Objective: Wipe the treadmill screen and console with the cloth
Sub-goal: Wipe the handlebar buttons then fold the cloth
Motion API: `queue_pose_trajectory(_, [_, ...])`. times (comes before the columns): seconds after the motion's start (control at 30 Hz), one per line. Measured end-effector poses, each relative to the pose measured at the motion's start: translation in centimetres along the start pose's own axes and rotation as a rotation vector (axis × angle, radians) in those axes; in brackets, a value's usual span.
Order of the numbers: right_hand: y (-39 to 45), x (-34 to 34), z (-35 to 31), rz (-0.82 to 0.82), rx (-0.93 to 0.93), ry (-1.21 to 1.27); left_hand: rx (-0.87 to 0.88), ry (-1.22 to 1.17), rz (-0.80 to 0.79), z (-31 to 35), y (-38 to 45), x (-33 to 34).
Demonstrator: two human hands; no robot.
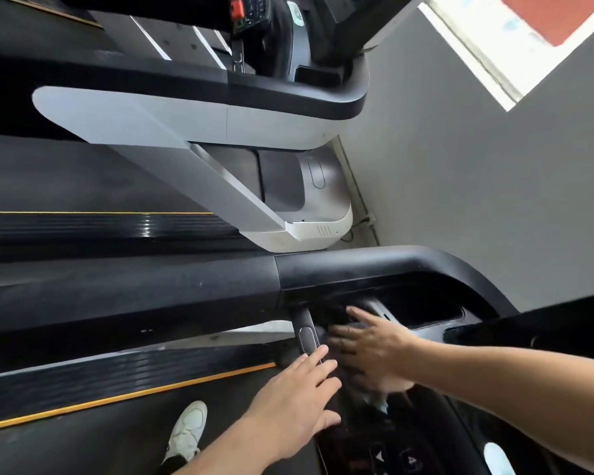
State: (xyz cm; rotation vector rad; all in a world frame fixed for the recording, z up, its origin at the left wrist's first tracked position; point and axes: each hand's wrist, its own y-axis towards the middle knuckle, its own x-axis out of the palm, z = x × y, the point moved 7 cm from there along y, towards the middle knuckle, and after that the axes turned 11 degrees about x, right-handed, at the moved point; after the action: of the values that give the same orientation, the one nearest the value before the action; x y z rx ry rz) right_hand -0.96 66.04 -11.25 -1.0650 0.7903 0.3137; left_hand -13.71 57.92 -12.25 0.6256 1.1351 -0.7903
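The view is tilted sideways. The black treadmill console [354, 450] fills the lower right, with arrow buttons near the bottom edge. My right hand [371, 351] lies flat with fingers spread on the console's upper part, pressing a cloth [379, 399]. Only a pale bit of the cloth shows under the palm. My left hand [299, 395] rests open on the console's edge just left of it, fingers touching a short black grip bar [307, 334]. The screen itself is not clearly visible.
A thick black handrail [357, 269] curves above my hands. A second treadmill [220, 111] with grey uprights fills the upper left. A grey wall [460, 166] and window [528, 36] are at right. My white shoe [186, 430] stands on the belt.
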Motion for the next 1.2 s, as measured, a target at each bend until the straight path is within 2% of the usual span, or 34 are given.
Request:
queue_pose_trajectory(0.13, [3.3, -1.4, 0.8, 0.053, 0.135, -0.127, -0.015, 0.018, 0.029, 0.0, -0.1, -0.1])
queue_pose_trajectory(0.23, [0.8, -1.1, 1.4, 0.108, 0.326, 0.011, -0.011, -0.027, 0.060, 0.1, -0.1, 0.0])
queue_pose_trajectory(0.3, [-2.4, 0.3, 2.4, 0.168, 0.515, 0.145, -0.018, -0.053, 0.045, 0.0, -0.1, 0.4])
queue_pose_trajectory(0.37, [-5.1, 1.5, 2.8, 0.206, 0.622, 0.185, -0.027, -0.073, 0.022, -0.1, -0.1, 0.7])
queue_pose_trajectory(0.43, [-5.1, 1.7, 2.8, 0.180, 0.698, 0.244, -0.015, -0.101, 0.023, -0.2, -0.1, 0.8])
queue_pose_trajectory(0.53, [-0.9, 1.4, 3.2, 0.043, 0.833, 0.427, -0.008, -0.053, 0.008, -0.1, 0.2, 0.9])
queue_pose_trajectory(0.6, [1.1, 0.6, 2.9, -0.031, 0.935, 0.372, -0.026, -0.010, 0.002, -0.2, 0.2, 0.8])
queue_pose_trajectory(0.7, [0.6, 0.8, 2.0, -0.035, 0.890, 0.313, -0.038, -0.058, 0.022, 0.0, 0.2, 0.8])
queue_pose_trajectory(0.8, [-2.2, 0.8, 1.3, 0.122, 0.619, 0.261, -0.025, -0.137, 0.044, -0.1, 0.0, 0.6])
queue_pose_trajectory(0.9, [-5.0, 1.3, 1.2, 0.116, 0.378, 0.179, -0.025, -0.069, 0.054, -0.1, -0.3, 0.8])
queue_pose_trajectory(1.0, [-5.4, 1.1, 1.3, 0.145, 0.280, 0.112, -0.046, -0.124, 0.076, 0.6, -0.6, 0.9])
queue_pose_trajectory(1.1, [-3.5, 1.2, 2.0, 0.076, 0.468, 0.168, -0.076, -0.203, 0.115, 1.6, -0.9, 0.4])
queue_pose_trajectory(1.2, [-2.7, 1.4, 4.0, -0.068, 0.906, 0.415, -0.075, -0.205, 0.182, 1.8, -1.2, -0.7])
